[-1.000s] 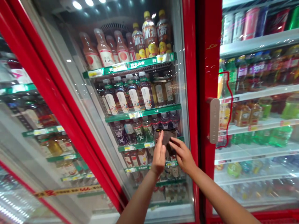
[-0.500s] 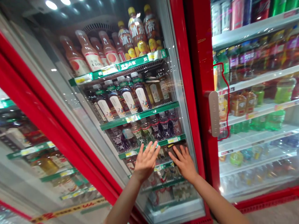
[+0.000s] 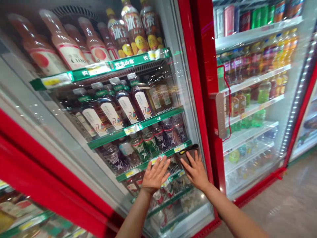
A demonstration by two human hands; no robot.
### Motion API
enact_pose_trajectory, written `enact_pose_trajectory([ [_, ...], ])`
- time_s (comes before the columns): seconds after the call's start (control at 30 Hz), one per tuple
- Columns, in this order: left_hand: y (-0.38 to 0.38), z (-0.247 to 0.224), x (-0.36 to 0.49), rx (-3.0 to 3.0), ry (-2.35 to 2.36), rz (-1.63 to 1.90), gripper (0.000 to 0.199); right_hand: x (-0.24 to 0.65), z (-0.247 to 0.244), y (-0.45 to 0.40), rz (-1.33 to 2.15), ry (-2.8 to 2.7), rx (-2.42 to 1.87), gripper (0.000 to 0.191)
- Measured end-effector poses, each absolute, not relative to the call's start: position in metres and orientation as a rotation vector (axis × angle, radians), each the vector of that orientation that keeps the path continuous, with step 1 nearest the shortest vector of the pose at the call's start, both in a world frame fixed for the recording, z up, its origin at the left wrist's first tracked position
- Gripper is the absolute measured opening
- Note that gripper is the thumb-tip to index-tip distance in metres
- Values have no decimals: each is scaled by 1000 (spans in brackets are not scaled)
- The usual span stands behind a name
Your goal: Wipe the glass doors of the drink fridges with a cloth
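Left hand (image 3: 155,175), right hand (image 3: 195,172): fingers spread, seemingly empty (contact unclear).
Red-framed clear-glass door (image 3: 194,82): pressing could smudge it.

We are facing bottles (image 3: 119,110) on shelves (image 3: 158,120) behind a glass door (image 3: 192,66), left hand (image 3: 155,175) and right hand (image 3: 195,171) before it.

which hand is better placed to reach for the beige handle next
Probably the right hand: in the picture it is nearer to the beige handle, which is above it and to its right. The left hand is farther left. Both have their fingers spread, and neither touches the handle.
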State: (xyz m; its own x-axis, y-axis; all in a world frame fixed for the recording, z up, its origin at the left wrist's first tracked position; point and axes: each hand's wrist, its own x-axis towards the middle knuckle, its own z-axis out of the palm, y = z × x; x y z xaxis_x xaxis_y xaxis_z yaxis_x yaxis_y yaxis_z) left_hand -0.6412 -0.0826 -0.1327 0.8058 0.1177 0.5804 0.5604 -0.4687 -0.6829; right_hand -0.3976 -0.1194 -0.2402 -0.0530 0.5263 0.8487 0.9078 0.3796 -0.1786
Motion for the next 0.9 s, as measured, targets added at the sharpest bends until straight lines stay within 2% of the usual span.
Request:
enact_pose_trajectory([
  [0.13, -79, -133, -641, -2035, -494, -572, 73, -379, -225, -106, -572, -1681, -1289, 90],
  [0.27, -77, -134, -639, -2051, -504, -600, 75, -387, -258, -113, -489, -1381, -1452, 99],
  [0.37, -77, -134, -638, -2051, -495, -607, 75, -414, -276, -120, -437, -1374, -1487, 104],
  [0.47, -76, -134, -638, -2052, -490, -602, 74, -418, -254, -112, -469, -1434, -1425, 106],
  [0.6, -74, -134, -638, -2048, -481, -616, 72, -389, -216, -94, -542, -1434, -1287, 95],
  [0.8, -72, -135, -638, -2029, -467, -636, 69, -392, -269, -99, -357, -1093, -1462, 79],
  [0.9, -70, -136, -638, -2017, -458, -658, 67, -386, -261, -92, -355, -1083, -1461, 76],
])
